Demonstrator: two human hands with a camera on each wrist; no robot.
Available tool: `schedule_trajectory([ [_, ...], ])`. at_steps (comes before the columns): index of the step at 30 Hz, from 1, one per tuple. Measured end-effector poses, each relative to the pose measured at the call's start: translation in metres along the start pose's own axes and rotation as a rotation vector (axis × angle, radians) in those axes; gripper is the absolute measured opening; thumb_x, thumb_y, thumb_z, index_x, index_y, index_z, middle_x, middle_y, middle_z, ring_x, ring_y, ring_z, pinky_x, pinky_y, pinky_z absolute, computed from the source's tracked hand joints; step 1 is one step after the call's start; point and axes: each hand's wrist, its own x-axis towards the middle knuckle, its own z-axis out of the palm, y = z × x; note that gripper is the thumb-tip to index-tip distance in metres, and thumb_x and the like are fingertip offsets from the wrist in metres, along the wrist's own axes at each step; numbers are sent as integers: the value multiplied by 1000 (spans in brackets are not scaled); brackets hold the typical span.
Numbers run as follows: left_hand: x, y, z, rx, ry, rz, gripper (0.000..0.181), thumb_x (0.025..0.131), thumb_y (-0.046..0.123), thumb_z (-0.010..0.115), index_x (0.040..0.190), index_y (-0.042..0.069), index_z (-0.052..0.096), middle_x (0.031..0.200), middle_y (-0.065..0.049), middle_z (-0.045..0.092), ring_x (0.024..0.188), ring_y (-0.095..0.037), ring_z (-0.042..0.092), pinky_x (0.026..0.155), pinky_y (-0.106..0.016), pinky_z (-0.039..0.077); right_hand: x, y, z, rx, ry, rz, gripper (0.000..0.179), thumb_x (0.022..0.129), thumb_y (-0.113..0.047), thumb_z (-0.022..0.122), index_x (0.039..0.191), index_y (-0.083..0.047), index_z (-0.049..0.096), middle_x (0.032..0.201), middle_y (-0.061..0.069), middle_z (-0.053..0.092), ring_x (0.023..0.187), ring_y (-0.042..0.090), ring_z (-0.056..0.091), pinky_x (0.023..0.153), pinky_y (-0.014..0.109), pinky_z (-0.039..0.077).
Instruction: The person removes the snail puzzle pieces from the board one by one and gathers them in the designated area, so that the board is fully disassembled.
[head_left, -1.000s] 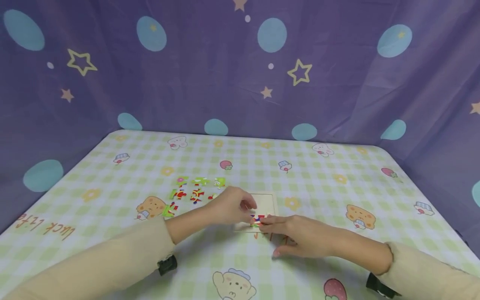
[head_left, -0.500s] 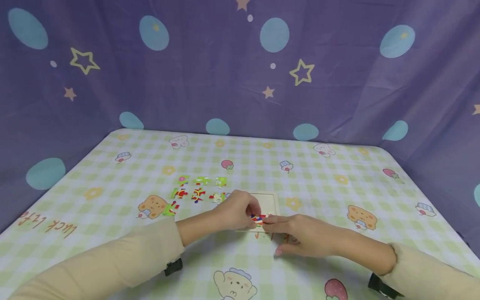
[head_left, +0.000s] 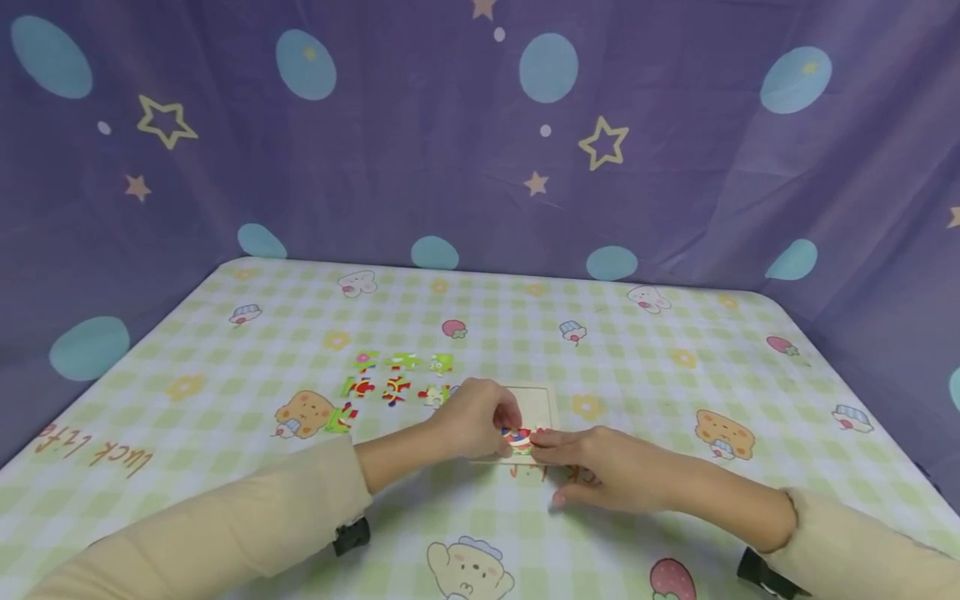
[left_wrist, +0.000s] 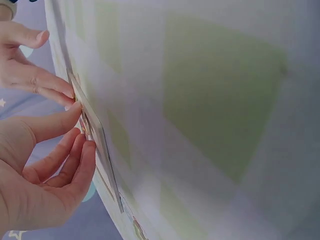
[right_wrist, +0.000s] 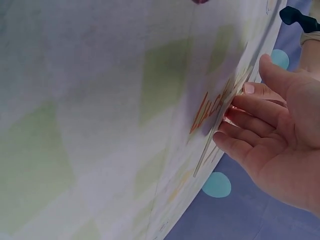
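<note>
A wooden puzzle board [head_left: 534,404] lies on the table, its pale bare base showing at the upper right. Colourful puzzle pieces [head_left: 517,440] with red and stripes sit at its front, between the two hands. My left hand [head_left: 474,421] reaches over the board from the left, covering much of it. Its thumb and curled fingers [left_wrist: 75,155] pinch a puzzle piece at the board's front, seen edge-on in the left wrist view. From the right, my right hand [head_left: 600,467] rests its extended fingertips on the board's right front part, beside the pieces, thumb spread away.
Several loose puzzle pieces lie in rows left of the board: a green one with a pink flower [head_left: 366,360], a red one [head_left: 396,389] and a green-and-red one [head_left: 342,418] among them. A checked cloth [head_left: 630,350] covers the table; a purple curtain [head_left: 420,167] hangs behind.
My left hand has moved slightly right and down toward the front of the board, and a striped puzzle piece now shows at its fingertips. My right hand stays nearly where it was.
</note>
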Motion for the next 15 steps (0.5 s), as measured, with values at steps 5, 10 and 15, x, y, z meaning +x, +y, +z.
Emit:
schedule_trajectory([
  [5, 3, -3, -1, -173, -8, -109, 24, 61, -6, 84, 80, 3, 70, 75, -6, 69, 67, -8, 58, 63, -17, 49, -1, 1, 1, -32, 21, -26, 57, 91, -39, 60, 135, -3, 54, 148, 15, 44, 111, 14, 64, 71, 12, 52],
  [10, 5, -7, -2, -323, 27, -256, 25, 63, -4, 82, 85, 4, 72, 80, -3, 71, 70, -8, 62, 68, -18, 50, -1, 0, 2, -40, 32, -24, 57, 91, -39, 61, 135, -4, 54, 148, 15, 44, 120, 20, 60, 73, 12, 52],
  [15, 3, -11, -2, -358, 73, -331, 20, 67, 4, 83, 84, 7, 74, 78, -2, 72, 71, -9, 62, 71, -18, 47, -1, 1, 2, -39, 24, -14, 56, 90, -38, 63, 134, -4, 55, 147, 14, 45, 128, 25, 54, 77, 13, 53],
])
